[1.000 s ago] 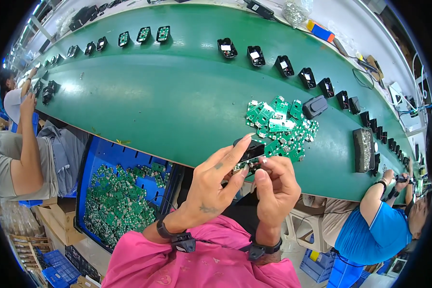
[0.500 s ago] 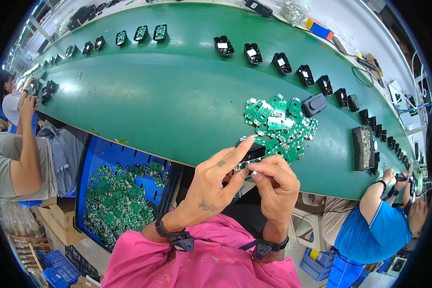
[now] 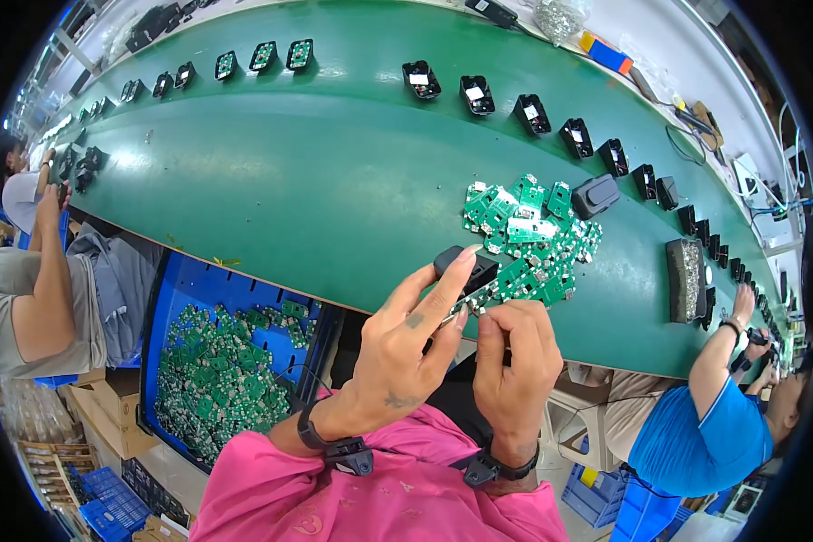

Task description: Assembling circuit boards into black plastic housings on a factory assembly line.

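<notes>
Above the near edge of the green table (image 3: 316,181), the left hand (image 3: 396,350) is partly closed and grips a black plastic housing (image 3: 481,271) between thumb and fingers, with a small circuit board (image 3: 481,296) at its near side. Close beside this board, the right hand (image 3: 520,354) has thumb and fingertips brought together; what is between them, I cannot tell. Just beyond the housing lies a pile of green boards (image 3: 533,231).

Circuit boards (image 3: 530,231) on the table (image 3: 289,181)
</notes>
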The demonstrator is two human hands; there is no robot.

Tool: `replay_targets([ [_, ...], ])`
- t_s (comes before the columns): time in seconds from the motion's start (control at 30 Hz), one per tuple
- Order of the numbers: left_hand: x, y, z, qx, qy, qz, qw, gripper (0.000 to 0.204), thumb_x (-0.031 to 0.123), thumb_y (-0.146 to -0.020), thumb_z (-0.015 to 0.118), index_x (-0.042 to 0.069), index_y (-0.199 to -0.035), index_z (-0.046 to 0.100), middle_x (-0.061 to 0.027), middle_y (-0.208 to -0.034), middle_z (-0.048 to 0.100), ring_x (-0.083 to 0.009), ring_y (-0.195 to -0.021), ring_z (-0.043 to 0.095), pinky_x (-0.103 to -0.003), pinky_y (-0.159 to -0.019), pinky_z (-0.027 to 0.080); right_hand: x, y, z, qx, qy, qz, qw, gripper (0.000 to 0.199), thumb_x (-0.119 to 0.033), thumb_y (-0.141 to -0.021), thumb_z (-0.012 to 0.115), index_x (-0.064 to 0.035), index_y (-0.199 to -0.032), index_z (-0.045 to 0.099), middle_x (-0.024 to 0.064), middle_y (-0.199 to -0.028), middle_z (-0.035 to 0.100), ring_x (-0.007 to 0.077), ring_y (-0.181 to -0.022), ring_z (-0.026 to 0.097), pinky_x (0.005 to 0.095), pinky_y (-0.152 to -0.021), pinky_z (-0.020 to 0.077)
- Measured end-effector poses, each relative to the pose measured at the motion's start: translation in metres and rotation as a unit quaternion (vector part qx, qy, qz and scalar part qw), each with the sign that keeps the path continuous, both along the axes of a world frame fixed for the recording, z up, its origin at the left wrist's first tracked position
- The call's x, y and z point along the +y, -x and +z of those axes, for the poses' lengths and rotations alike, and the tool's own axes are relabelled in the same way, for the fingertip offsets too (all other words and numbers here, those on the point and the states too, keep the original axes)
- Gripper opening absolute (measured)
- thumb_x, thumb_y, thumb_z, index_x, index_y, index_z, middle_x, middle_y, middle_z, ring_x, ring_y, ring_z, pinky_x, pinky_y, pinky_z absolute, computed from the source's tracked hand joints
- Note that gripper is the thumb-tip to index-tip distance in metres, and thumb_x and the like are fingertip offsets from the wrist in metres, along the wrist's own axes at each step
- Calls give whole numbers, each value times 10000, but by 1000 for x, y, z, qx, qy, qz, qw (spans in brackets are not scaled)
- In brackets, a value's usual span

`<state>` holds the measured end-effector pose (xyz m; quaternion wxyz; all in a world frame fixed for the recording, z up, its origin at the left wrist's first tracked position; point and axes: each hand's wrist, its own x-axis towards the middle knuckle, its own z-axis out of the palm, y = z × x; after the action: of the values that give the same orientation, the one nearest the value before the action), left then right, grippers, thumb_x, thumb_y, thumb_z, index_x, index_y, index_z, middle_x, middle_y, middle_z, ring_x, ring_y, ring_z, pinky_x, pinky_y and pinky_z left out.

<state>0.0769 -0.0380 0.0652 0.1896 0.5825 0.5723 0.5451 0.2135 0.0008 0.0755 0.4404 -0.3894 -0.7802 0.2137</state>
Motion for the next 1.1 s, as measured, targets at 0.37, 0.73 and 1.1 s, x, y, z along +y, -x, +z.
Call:
replay_targets([
  [0.37, 1, 3, -3, 112, -47, 26, 992, 599, -18, -838, 665, 109, -1413, 553, -254, -1201, 592, -234, -646, 650, -344, -568, 548, 5, 1, 8, -82, -4, 29, 996, 52, 19, -879, 624, 2, -922, 602, 137, -842, 588, 328, -715, 597, 408, -594, 464],
  [0.73, 2, 2, -7, 178, -17, 24, 984, 727, 8, -757, 697, 156, -1446, 519, -224, -1161, 593, -224, -619, 627, -345, -556, 551, 11, -6, 14, -193, -11, 68, 979, 151, 85, -817, 625, 12, -949, 613, 148, -893, 596, 345, -740, 623, 426, -621, 480],
  [1.1, 1, -1, -10, 179, 11, 28, 983, 744, 38, -768, 688, 183, -1470, 490, -263, -1145, 587, -304, -684, 656, -367, -592, 567, 5, 1, 4, -187, -13, 30, 982, 171, 86, -833, 602, 13, -987, 610, 156, -907, 577, 352, -779, 610, 438, -637, 472],
])
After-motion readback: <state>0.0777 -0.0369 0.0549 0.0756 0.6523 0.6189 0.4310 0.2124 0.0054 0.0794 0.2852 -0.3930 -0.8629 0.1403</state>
